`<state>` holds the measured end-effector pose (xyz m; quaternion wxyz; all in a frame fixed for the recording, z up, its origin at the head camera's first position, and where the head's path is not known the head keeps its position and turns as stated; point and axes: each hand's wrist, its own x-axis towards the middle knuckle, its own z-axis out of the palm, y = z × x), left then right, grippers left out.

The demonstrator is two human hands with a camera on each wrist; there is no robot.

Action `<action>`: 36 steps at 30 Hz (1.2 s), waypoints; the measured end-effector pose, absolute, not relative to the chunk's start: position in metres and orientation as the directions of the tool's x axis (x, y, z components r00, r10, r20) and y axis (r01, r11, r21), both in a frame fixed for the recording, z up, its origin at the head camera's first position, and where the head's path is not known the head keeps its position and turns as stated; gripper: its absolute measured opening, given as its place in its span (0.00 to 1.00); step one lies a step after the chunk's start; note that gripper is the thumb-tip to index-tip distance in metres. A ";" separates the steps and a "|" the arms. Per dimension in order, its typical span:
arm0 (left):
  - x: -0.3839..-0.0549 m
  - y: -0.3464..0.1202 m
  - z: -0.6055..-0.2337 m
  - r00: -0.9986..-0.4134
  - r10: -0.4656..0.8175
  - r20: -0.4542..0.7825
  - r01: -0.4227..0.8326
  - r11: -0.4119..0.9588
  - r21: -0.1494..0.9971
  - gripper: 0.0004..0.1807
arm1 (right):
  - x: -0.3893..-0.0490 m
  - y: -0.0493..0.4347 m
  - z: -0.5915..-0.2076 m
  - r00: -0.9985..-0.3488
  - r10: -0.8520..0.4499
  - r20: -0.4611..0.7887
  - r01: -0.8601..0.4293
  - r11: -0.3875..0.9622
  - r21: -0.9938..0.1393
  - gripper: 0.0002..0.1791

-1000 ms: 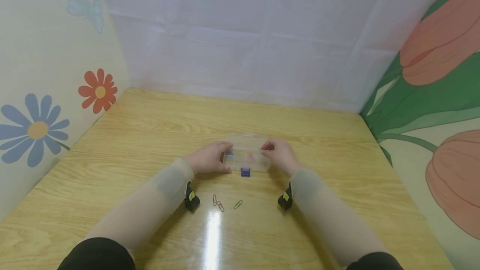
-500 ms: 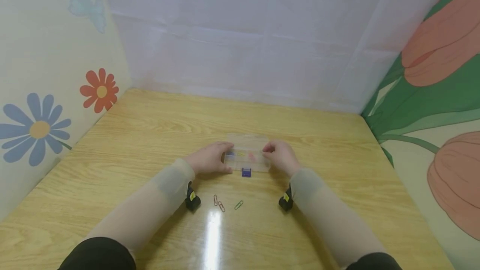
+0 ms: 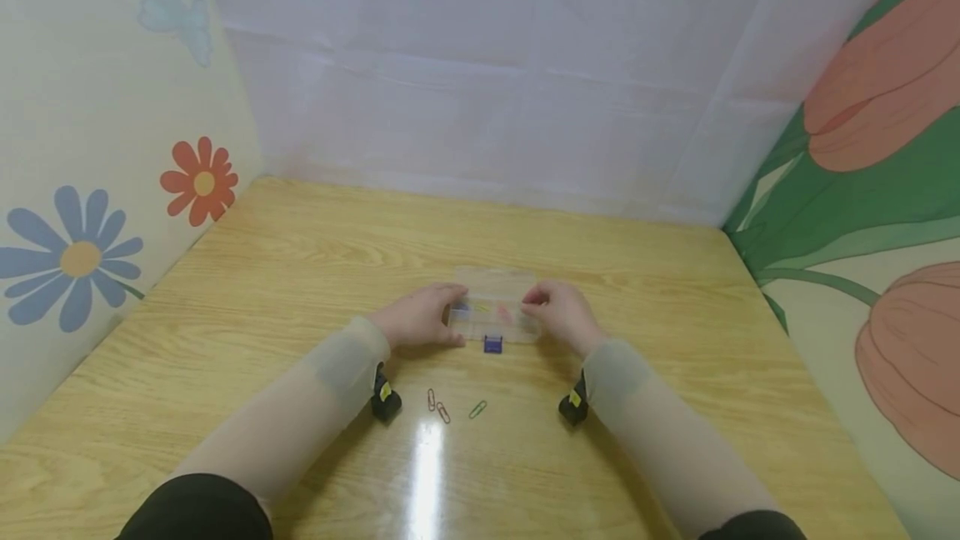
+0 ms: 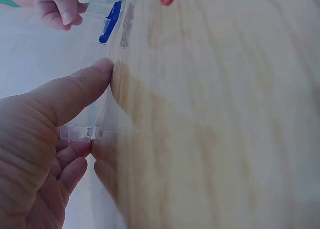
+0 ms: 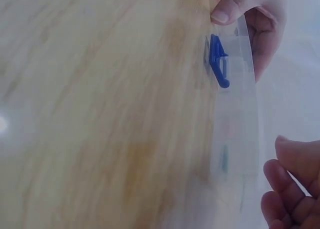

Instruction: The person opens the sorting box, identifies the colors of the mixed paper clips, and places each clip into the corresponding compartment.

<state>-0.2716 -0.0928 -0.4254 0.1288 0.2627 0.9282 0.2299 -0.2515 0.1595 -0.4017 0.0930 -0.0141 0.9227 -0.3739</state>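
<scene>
On the table (image 3: pixel 300 232), the clear compartment box (image 3: pixel 496 325) sits between your two hands, its long axis running left to right and its lid (image 3: pixel 495 280) open on the far side. Your left hand (image 3: pixel 415 317) grips the left end, thumb against the front edge; your right hand (image 3: pixel 564 313) is at the right end, thumb and fingers curled close, though you can't tell whether they pinch anything. The blue latch (image 3: pixel 492 345) faces you, and nearer you lie two red paper clips (image 3: pixel 443 413) and a green paper clip (image 3: pixel 477 409), closer to your left hand.
</scene>
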 end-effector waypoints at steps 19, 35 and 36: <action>-0.271 -0.093 -0.423 -0.825 0.554 -0.111 0.436 0.750 0.497 0.51 | -0.212 0.138 -0.393 -0.947 -0.296 -0.124 -0.115 0.674 -0.730 0.04; -0.272 -0.093 -0.424 -0.823 0.558 -0.108 0.440 0.746 0.501 0.51 | -0.179 0.118 -0.406 -0.799 -0.568 -0.197 -0.287 0.649 -0.705 0.08; -0.273 -0.093 -0.425 -0.822 0.559 -0.107 0.440 0.744 0.502 0.51 | -0.179 0.118 -0.407 -0.791 -0.578 -0.199 -0.299 0.650 -0.699 0.08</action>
